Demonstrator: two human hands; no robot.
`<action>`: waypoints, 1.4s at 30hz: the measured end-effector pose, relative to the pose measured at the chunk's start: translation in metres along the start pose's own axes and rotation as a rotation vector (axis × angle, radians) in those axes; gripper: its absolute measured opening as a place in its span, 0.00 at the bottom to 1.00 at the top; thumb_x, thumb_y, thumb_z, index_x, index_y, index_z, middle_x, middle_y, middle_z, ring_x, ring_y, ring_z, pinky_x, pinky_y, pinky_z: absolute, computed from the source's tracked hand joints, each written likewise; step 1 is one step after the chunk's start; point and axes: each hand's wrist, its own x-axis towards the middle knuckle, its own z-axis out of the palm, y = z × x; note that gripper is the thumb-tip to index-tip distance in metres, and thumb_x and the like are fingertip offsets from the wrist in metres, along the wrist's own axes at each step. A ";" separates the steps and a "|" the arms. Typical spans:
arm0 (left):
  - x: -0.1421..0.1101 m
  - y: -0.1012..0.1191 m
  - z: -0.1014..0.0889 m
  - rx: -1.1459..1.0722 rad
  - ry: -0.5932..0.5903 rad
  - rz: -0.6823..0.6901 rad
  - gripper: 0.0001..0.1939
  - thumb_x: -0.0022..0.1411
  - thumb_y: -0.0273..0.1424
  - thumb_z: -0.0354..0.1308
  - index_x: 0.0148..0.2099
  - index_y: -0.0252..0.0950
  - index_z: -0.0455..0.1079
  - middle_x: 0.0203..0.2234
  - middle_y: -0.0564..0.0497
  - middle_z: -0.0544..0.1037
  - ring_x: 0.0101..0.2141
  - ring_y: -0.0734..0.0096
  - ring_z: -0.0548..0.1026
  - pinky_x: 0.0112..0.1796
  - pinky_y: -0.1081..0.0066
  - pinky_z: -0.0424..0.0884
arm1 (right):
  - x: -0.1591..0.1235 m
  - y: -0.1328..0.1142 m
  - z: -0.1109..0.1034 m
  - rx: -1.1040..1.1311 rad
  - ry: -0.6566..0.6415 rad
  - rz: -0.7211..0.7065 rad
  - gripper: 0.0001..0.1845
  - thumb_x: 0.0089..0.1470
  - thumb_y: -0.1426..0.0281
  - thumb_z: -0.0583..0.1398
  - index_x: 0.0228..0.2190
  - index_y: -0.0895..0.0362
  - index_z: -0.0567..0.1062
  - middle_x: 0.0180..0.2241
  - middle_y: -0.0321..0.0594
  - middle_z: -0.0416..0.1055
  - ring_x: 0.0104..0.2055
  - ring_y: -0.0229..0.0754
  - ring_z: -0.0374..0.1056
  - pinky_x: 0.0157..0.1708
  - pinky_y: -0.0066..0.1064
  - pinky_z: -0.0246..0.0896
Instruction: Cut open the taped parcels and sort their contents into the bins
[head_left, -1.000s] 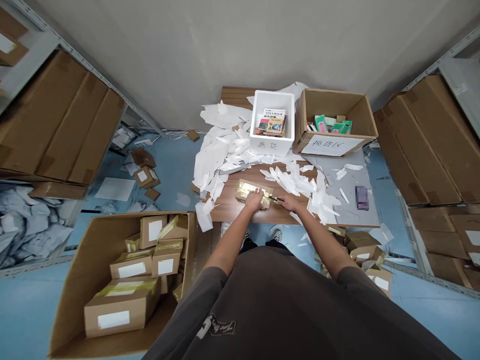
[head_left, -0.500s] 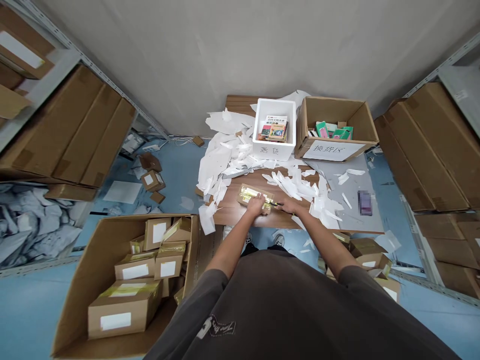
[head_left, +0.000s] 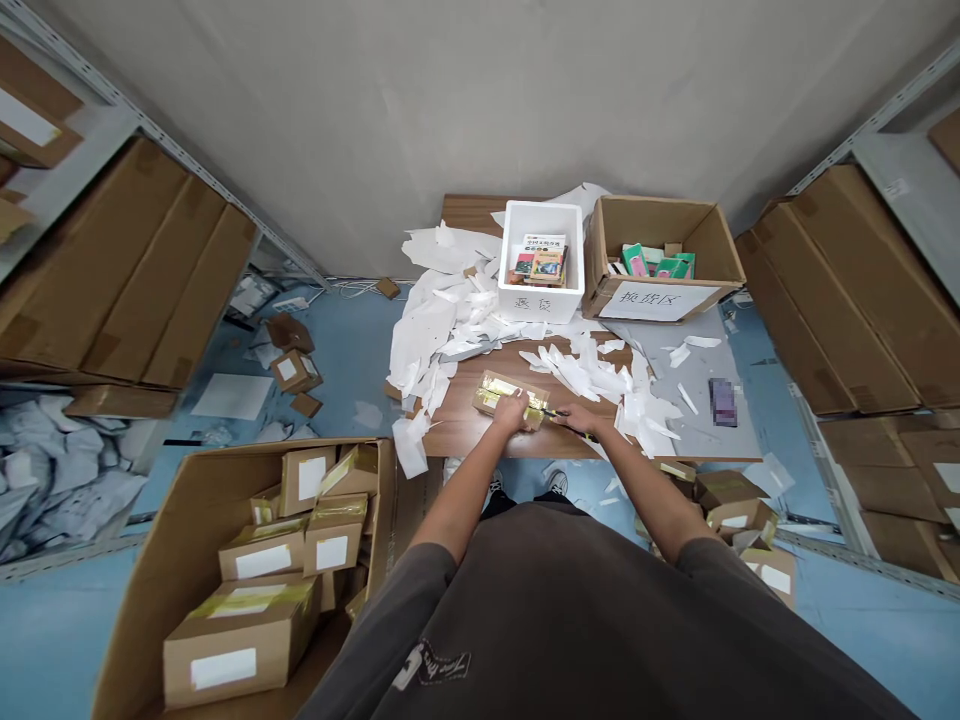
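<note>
A small cardboard parcel (head_left: 501,391) wrapped in yellow tape lies on the wooden table (head_left: 469,425) near its front edge. My left hand (head_left: 516,411) rests on the parcel's near right part, fingers curled over it. My right hand (head_left: 581,418) is closed round a thin dark cutter (head_left: 553,412) whose tip points left at the parcel's right end.
Torn white paper scraps (head_left: 585,368) litter the table. At the back stand a white bin (head_left: 541,260) with booklets and a labelled cardboard box (head_left: 656,258). A phone (head_left: 722,400) lies right. A big carton of taped parcels (head_left: 255,560) sits on the floor left; more parcels (head_left: 731,495) lie right.
Both hands stay at the parcel; the right hand with the cutter has drawn slightly toward me along the parcel's end. The view shifted a little.
</note>
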 end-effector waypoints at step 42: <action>0.031 -0.044 0.012 -0.066 0.236 -0.119 0.41 0.59 0.60 0.72 0.64 0.39 0.76 0.59 0.35 0.78 0.63 0.41 0.71 0.73 0.40 0.46 | -0.036 0.009 0.061 -0.586 0.363 0.035 0.19 0.76 0.56 0.54 0.58 0.50 0.76 0.53 0.46 0.80 0.54 0.52 0.75 0.48 0.33 0.65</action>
